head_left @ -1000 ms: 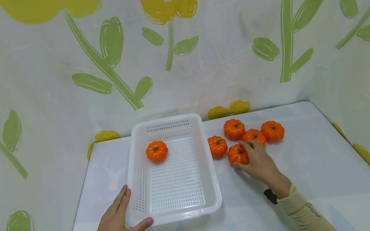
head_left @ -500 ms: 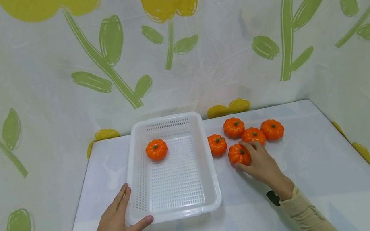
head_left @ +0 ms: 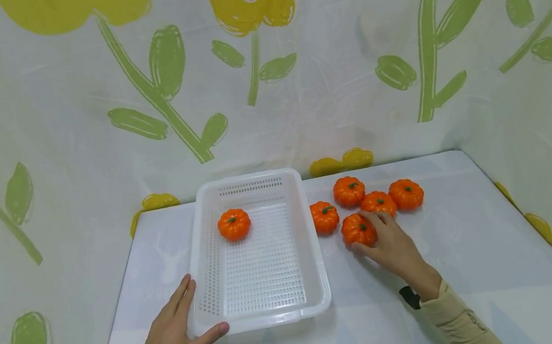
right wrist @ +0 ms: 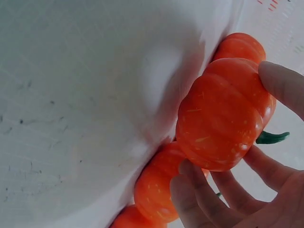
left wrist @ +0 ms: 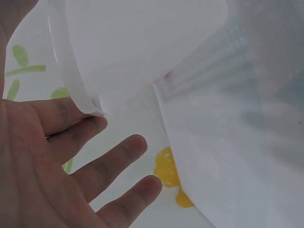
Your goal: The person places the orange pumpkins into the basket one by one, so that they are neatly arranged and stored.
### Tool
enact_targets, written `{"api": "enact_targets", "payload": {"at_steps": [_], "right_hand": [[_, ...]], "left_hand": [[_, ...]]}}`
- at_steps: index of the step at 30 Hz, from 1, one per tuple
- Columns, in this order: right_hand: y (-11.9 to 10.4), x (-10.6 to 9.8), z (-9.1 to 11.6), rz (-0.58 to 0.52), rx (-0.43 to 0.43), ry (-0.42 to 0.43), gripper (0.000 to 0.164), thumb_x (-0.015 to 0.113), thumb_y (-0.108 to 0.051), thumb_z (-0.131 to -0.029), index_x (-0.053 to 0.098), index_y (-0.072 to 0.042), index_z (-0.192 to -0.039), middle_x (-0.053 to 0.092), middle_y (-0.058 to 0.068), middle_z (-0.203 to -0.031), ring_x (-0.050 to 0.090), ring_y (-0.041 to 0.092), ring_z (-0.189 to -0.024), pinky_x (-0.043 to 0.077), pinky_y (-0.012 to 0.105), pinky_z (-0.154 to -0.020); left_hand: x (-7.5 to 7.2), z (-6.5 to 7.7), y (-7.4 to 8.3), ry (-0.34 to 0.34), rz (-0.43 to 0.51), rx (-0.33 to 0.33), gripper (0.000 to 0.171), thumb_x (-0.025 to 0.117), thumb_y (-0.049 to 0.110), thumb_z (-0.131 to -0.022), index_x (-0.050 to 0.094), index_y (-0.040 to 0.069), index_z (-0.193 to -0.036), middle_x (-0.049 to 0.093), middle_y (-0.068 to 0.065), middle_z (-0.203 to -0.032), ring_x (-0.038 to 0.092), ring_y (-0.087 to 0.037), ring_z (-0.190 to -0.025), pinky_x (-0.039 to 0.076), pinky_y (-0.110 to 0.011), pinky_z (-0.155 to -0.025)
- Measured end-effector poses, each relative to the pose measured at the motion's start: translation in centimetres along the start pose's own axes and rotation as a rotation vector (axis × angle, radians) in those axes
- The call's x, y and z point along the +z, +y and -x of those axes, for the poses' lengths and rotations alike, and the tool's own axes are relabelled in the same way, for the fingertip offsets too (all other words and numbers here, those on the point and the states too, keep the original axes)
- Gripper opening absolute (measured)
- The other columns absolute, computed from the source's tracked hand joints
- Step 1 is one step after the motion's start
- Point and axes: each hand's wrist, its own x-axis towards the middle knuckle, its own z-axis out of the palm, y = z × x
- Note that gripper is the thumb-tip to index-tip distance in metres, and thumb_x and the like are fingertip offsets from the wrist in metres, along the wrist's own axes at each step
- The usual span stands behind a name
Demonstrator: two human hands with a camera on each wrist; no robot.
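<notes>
A white perforated plastic basket (head_left: 280, 317) stands left of centre on the table with one toy pumpkin (head_left: 234, 225) inside. My left hand (head_left: 169, 336) rests at the basket's near left corner, thumb along the front rim and fingers against the left side. In the left wrist view its fingers (left wrist: 114, 164) are nearly straight, two of them touching the rim. To the right of the basket, my right hand (head_left: 395, 246) holds an orange pumpkin (head_left: 358, 231) with a green stem. The right wrist view shows thumb and fingertips on opposite sides of that pumpkin (right wrist: 223, 116).
Several other toy pumpkins lie close around the held one: one by the basket's right wall (head_left: 324, 218), one behind (head_left: 349, 191), one just beyond the fingers (head_left: 377, 204) and one farther right (head_left: 406, 195). A flower-printed cloth (head_left: 334, 95) walls the table's back and sides.
My right hand and the pumpkin it holds have shifted slightly to the right. The left hand, basket and other pumpkins stay in place.
</notes>
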Motion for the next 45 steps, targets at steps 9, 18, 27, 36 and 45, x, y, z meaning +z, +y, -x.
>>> {"api": "enact_targets", "payload": {"at_steps": [9,18,27,36,45], "right_hand": [[-0.2,-0.2,0.0,-0.029,-0.031,0.046,0.080,0.084,-0.036,-0.084,0.045,-0.015,-0.150,0.046,0.022,-0.142,0.053,0.040,-0.120,0.051,0.063,-0.094],[-0.8,-0.8,-0.1,-0.052,-0.109,0.116,0.078,0.083,-0.036,-0.085,0.045,-0.015,-0.150,0.045,0.021,-0.142,0.056,0.040,-0.118,0.054,0.061,-0.090],[-1.8,-1.1,-0.4,-0.075,-0.193,0.162,0.079,0.084,-0.039,-0.084,0.047,-0.017,-0.150,0.047,0.016,-0.140,0.058,0.036,-0.113,0.057,0.056,-0.083],[-3.9,-1.1,-0.9,-0.107,-0.290,0.211,0.081,0.086,-0.038,-0.082,0.048,-0.018,-0.150,0.048,0.013,-0.143,0.055,0.032,-0.122,0.056,0.054,-0.093],[-6.7,-1.0,-1.7,-0.153,-0.422,0.301,0.081,0.088,-0.036,-0.080,0.050,-0.019,-0.149,0.049,0.009,-0.144,0.057,0.028,-0.122,0.057,0.047,-0.092]], "left_hand": [[-0.1,0.0,0.1,-0.002,0.000,-0.002,0.120,0.067,0.079,-0.076,0.027,0.003,-0.159,0.025,-0.016,-0.165,0.037,-0.047,-0.140,0.037,-0.066,-0.109],[0.1,0.0,0.0,-0.003,-0.005,-0.004,0.122,0.065,0.082,-0.074,0.028,0.002,-0.159,0.025,-0.016,-0.165,0.038,-0.047,-0.140,0.037,-0.065,-0.108],[0.0,0.1,0.1,-0.007,-0.007,-0.010,0.123,0.065,0.082,-0.074,0.028,0.003,-0.159,0.025,-0.016,-0.165,0.037,-0.046,-0.140,0.037,-0.065,-0.108],[0.0,0.1,0.1,-0.004,-0.003,-0.012,0.122,0.067,0.081,-0.074,0.029,0.002,-0.159,0.026,-0.017,-0.165,0.038,-0.047,-0.140,0.038,-0.066,-0.108],[-0.1,0.0,0.0,-0.001,0.003,-0.003,0.121,0.066,0.081,-0.074,0.028,0.003,-0.159,0.026,-0.017,-0.165,0.038,-0.047,-0.140,0.037,-0.066,-0.108]]}}
